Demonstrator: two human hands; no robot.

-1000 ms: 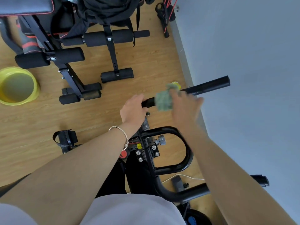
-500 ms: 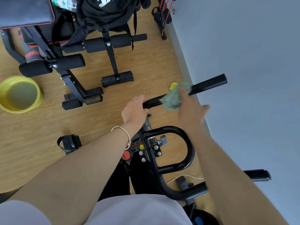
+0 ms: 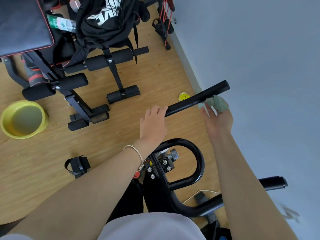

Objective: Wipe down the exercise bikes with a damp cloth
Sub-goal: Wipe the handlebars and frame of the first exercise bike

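Observation:
A black exercise bike [image 3: 188,181] stands right below me, its looped handlebar in the middle of the view. One straight black handle bar [image 3: 195,99] sticks out toward the wall on the right. My left hand [image 3: 153,122] grips the near end of that bar. My right hand [image 3: 219,118] holds a crumpled green cloth [image 3: 216,103] in its fingers, pressed against the underside of the bar near its far end. A second handle end [image 3: 273,182] shows at the lower right.
A black weight bench [image 3: 72,80] with foam rollers and a black bag on it fills the upper left. A yellow basin [image 3: 23,119] sits on the wooden floor at left. A small yellow object [image 3: 183,96] lies by the grey wall [image 3: 259,66]. A loose pedal strap [image 3: 77,165] lies on the floor.
My right hand has slid the cloth outward along the handle bar, from beside my left hand to near the bar's far end. My left hand has kept its grip.

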